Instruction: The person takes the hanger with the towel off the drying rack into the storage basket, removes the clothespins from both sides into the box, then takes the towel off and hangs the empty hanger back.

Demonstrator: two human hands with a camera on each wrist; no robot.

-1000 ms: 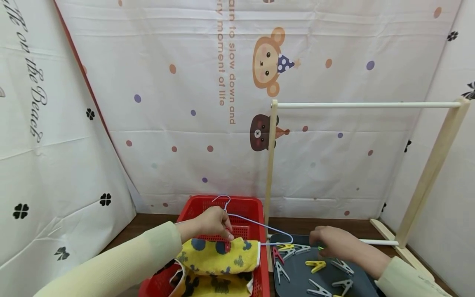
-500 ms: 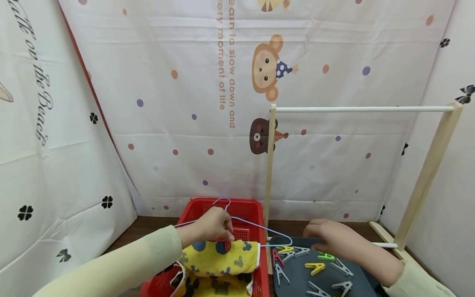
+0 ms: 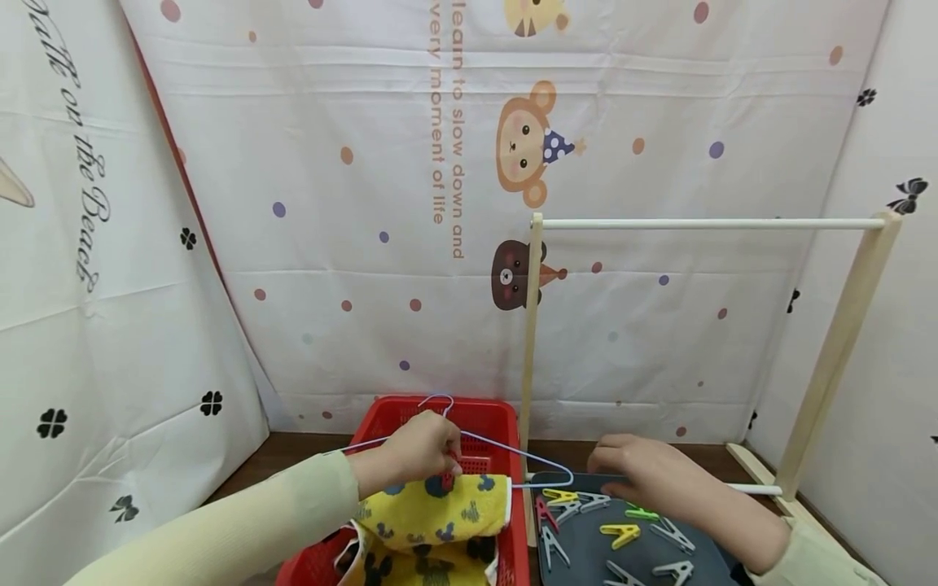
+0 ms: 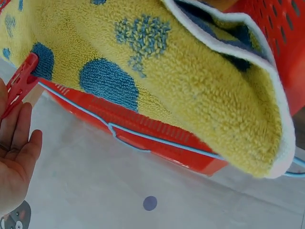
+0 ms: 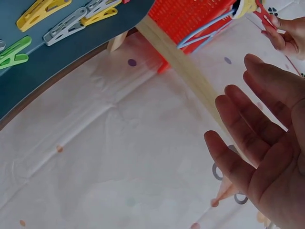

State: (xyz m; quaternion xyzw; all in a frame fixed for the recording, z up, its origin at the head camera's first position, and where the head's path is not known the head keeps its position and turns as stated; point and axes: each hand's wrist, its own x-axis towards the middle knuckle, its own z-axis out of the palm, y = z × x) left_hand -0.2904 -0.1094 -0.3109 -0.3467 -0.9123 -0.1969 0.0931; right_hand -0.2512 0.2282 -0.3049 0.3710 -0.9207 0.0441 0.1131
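Observation:
My left hand (image 3: 421,446) pinches a red clothespin (image 4: 21,83) at the top edge of a yellow towel (image 3: 432,525) with blue patterns and white trim. The towel is folded over the lower bar of a light-blue wire hanger (image 3: 513,448), above a red basket (image 3: 487,409). Part of the hanger is hidden behind my left hand and the cloth. My right hand (image 5: 271,138) is over the far edge of a dark grey tray (image 3: 586,553), fingers spread and slightly bent, with nothing in them. Near it on the tray lie a green clothespin (image 3: 642,513) and a yellow clothespin (image 3: 620,534).
Several more clothespins, such as a grey one (image 3: 672,535), are scattered on the tray. Behind the tray stands a wooden rack with a white top rail (image 3: 703,224) and a left post (image 3: 532,325) beside the basket. More patterned fabric (image 3: 410,566) lies inside the basket.
My right hand has moved left and lifted from the tray, uncovering the green clothespin. My left hand keeps its pinch on the red clothespin. The head view has tilted slightly upward.

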